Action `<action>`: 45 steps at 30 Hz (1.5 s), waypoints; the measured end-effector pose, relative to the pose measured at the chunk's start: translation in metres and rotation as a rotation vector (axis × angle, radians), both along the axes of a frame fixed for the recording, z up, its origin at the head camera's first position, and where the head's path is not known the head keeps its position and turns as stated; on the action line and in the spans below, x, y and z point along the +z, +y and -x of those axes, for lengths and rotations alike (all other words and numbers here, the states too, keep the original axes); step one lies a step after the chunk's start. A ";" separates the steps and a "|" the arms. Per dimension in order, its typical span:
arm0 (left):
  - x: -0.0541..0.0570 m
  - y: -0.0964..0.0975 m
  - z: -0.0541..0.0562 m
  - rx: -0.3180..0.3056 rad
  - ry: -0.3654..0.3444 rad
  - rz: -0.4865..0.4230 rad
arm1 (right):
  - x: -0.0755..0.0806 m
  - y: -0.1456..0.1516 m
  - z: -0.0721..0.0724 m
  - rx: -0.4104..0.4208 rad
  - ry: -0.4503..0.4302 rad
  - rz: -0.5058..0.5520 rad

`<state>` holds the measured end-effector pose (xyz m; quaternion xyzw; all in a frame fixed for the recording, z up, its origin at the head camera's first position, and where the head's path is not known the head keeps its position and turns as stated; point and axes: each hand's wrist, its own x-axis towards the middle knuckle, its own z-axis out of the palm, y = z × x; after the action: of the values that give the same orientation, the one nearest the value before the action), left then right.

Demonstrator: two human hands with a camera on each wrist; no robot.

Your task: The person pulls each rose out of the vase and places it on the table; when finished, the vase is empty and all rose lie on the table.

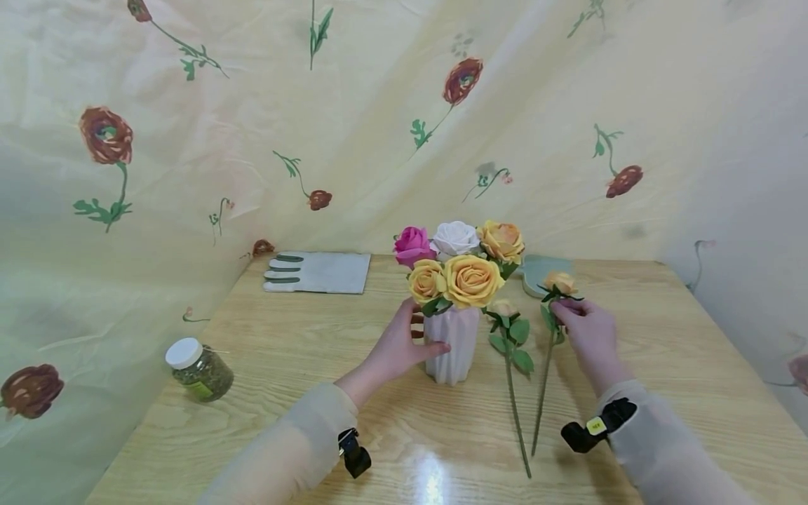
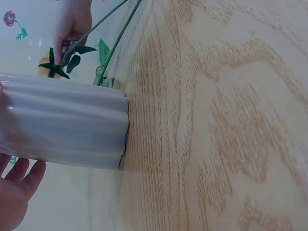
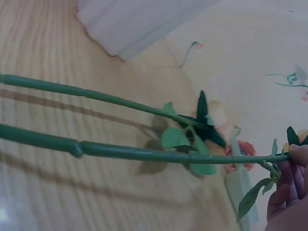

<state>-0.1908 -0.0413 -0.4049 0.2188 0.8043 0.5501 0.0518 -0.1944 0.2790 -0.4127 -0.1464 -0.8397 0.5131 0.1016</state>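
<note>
A white ribbed vase [image 1: 452, 344] stands upright on the table, filled with a magenta rose [image 1: 413, 246], a white rose [image 1: 456, 239] and several yellow roses [image 1: 472, 280]. My left hand [image 1: 399, 344] grips the vase from its left side, thumb across the front; the left wrist view shows its fingers [image 2: 30, 179] against the wall. To the right, my right hand [image 1: 586, 330] pinches the stem of a peach rose [image 1: 560, 283] just under the bloom. Between that rose and the vase lies a paler rose [image 1: 503, 308] with green leaves.
A grey glove [image 1: 331, 271] with green-striped fingers lies at the back left. A jar with a white lid [image 1: 200, 369] sits near the left edge. Behind the held rose is a pale green object [image 1: 536, 270]. Flower-patterned cloth [image 1: 379, 126] covers the background.
</note>
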 end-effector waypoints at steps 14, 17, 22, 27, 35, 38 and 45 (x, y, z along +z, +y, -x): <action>-0.002 0.000 0.000 -0.003 0.008 -0.006 | -0.028 -0.023 0.002 0.024 -0.100 0.014; -0.002 0.000 0.000 -0.006 0.009 -0.007 | -0.032 -0.024 0.001 0.039 -0.114 0.020; -0.001 0.000 0.000 -0.005 0.000 -0.007 | -0.035 -0.022 0.000 0.081 -0.133 0.055; 0.000 0.000 0.000 0.000 -0.007 -0.008 | -0.036 -0.022 -0.003 0.101 -0.137 0.070; 0.000 -0.001 -0.001 -0.012 0.017 -0.012 | -0.031 -0.017 -0.012 0.138 -0.161 0.074; 0.001 -0.001 -0.001 -0.010 0.015 -0.010 | -0.024 -0.016 -0.016 0.150 -0.155 0.078; 0.000 -0.001 -0.001 -0.007 0.010 -0.010 | -0.005 -0.018 -0.019 0.202 -0.077 0.118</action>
<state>-0.1900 -0.0421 -0.4047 0.2247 0.8009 0.5528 0.0487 -0.1753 0.2610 -0.4179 -0.0864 -0.8218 0.5631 0.0086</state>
